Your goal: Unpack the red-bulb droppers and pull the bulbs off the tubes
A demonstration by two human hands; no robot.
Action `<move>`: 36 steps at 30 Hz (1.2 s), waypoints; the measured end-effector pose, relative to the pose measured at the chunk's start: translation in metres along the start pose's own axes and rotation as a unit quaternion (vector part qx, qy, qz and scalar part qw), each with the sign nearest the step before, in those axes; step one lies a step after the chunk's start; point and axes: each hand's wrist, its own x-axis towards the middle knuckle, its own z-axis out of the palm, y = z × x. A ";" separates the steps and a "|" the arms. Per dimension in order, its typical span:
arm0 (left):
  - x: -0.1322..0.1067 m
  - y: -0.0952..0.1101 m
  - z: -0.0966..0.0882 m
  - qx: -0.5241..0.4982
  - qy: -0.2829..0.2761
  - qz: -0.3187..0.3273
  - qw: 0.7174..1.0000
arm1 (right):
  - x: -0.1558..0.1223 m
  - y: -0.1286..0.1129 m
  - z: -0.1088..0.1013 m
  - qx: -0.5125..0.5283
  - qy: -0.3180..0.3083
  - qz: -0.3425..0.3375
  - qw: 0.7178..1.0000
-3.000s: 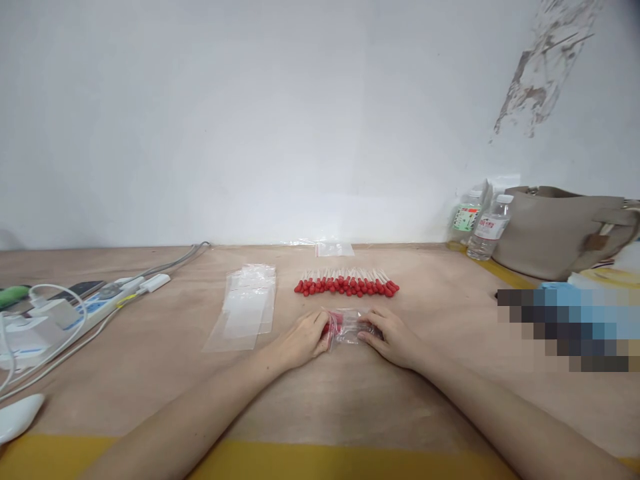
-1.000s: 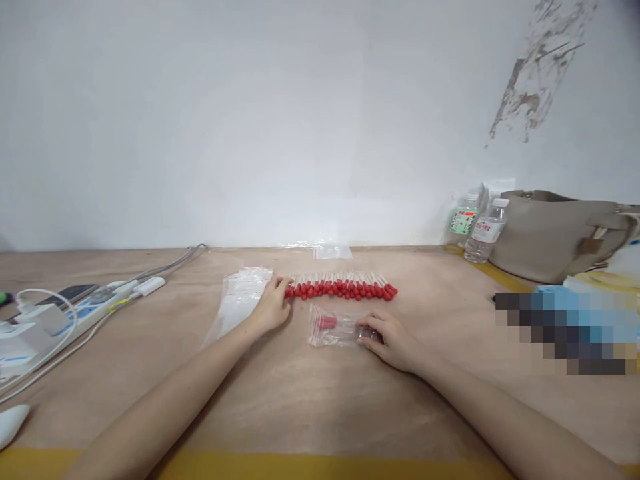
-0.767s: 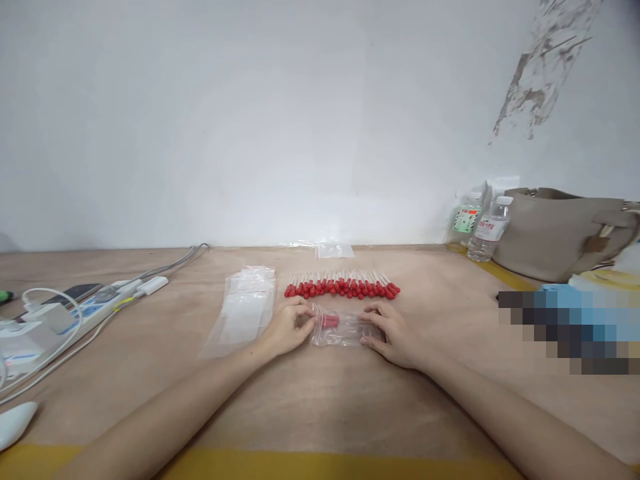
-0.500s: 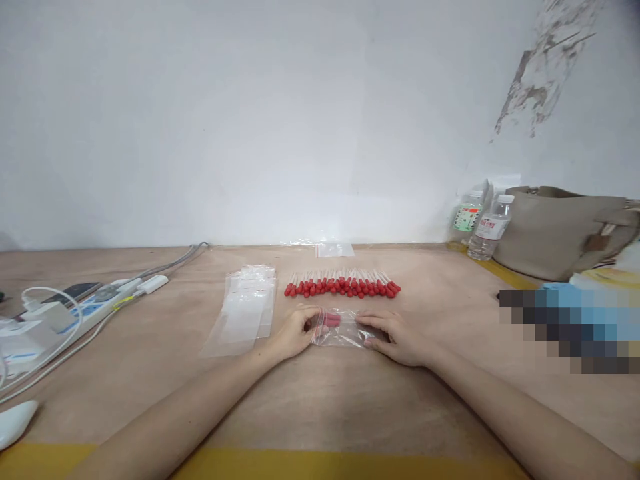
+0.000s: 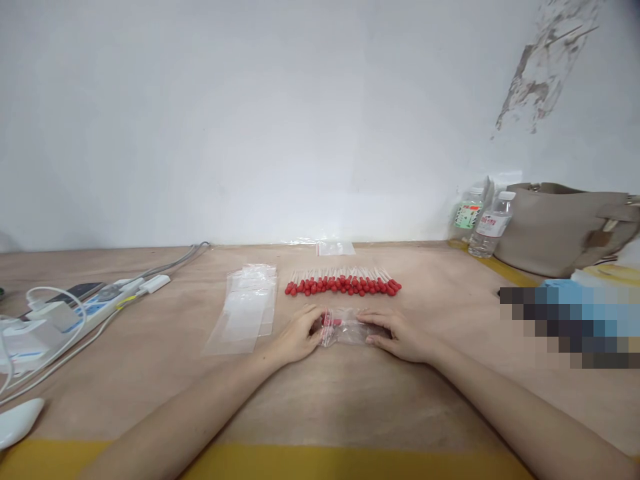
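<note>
A clear bag, with red tips seen inside near its zip end, was placed just in front of the row of red-tipped sticks. The zip end was touched by the left hand, its thumb and fingertips set apart along the edge; whether the film was pinched could not be told. The other end was partly covered by the right hand, its thumb and fingers likewise spread; whether anything was pinched there could not be told either.

To the left of the row, flat bags were laid overlapping; farther left of it, a white power strip was seen with chargers plugged in. Behind the row, a single packet was laid near the wall. Well to the right of the row, two bottles and a grey-brown handbag were placed.
</note>
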 end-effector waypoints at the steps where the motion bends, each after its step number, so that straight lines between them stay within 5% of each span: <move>1: 0.000 0.000 -0.001 -0.011 0.001 0.005 1.000 | 0.000 0.000 0.000 -0.003 0.001 -0.001 1.000; 13: -0.002 -0.005 -0.007 0.010 0.009 0.019 1.000 | 0.000 -0.003 -0.001 -0.019 0.001 -0.004 1.000; 20: -0.001 -0.042 -0.079 -0.032 0.011 -0.050 0.998 | -0.002 -0.003 -0.002 -0.028 -0.007 0.002 1.000; 25: 0.000 -0.059 -0.121 -0.033 0.171 -0.160 0.972 | -0.001 -0.002 -0.002 -0.029 -0.007 -0.002 1.000; 29: 0.021 -0.066 -0.108 0.055 0.222 -0.165 0.959 | -0.001 -0.002 -0.001 -0.030 -0.004 -0.003 1.000; 36: 0.058 -0.074 -0.055 0.196 0.126 -0.145 0.962 | -0.001 -0.006 -0.004 -0.030 -0.004 -0.003 1.000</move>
